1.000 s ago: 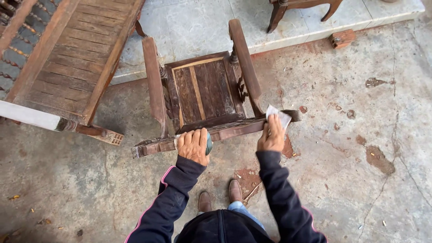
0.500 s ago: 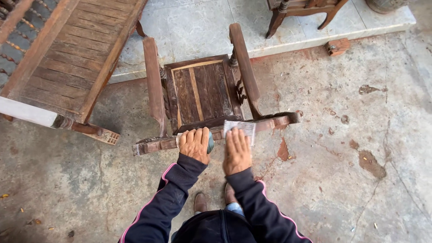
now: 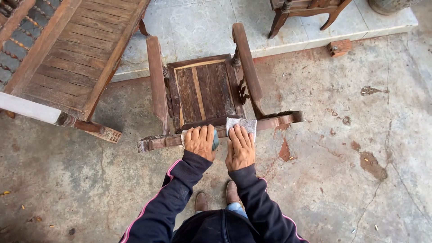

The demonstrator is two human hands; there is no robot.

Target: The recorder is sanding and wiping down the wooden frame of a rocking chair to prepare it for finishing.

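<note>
Wooden armchair [image 3: 202,90] lies tipped on its back on the concrete floor [image 3: 360,180], seat facing the camera, arms pointing up the frame toward the tiled step [image 3: 292,40]. Its top rail [image 3: 274,121] runs left to right across the middle of the view, right end slightly higher; that is the long axis of the part being worked.

Left hand [image 3: 200,141] lies palm down on the rail left of centre, fingers curled over it and closed around a small dark greenish object [image 3: 215,140], probably a block or tool; too hidden to tell. Right hand [image 3: 240,148] lies flat just beside it, fingers spread and open, pressing a grey sheet of sandpaper [image 3: 243,124] onto the rail.

Progress, judged from the wood: a paler bare strip shows on the seat edge, while the rail, both arms and the seat slats look dark and worn, so most of the surface looks undone. Reddish dust patches [image 3: 284,150] lie on the floor by the rail.

A slatted wooden bench [image 3: 67,58] stands at upper left, well apart.
</note>
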